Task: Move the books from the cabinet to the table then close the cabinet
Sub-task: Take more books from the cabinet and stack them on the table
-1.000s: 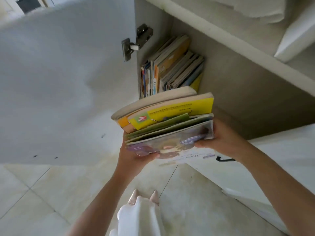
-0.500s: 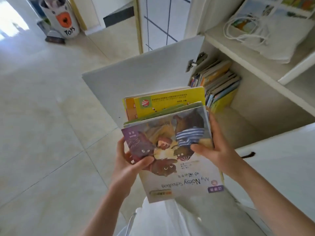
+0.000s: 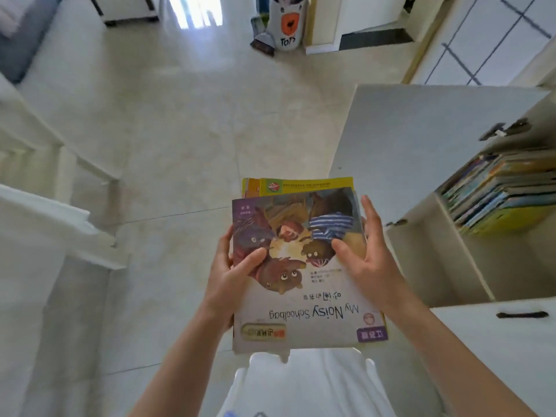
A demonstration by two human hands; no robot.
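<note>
My two hands clamp one stack of books (image 3: 304, 260), centre frame: left hand (image 3: 231, 275) thumb on glossy cover, right hand (image 3: 368, 260) along right edge. Second row of books (image 3: 499, 188) in cabinet (image 3: 421, 248), right. Since earlier: view swung toward tiled floor (image 3: 180, 145); cabinet door (image 3: 406, 130) open as before.

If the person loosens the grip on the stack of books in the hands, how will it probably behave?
The stack of books looks thin and glossy, so the top cover may slide. The books differ in size, so edges may fan out. The left hand and right hand hold it from both sides, which suggests some weight.
</note>
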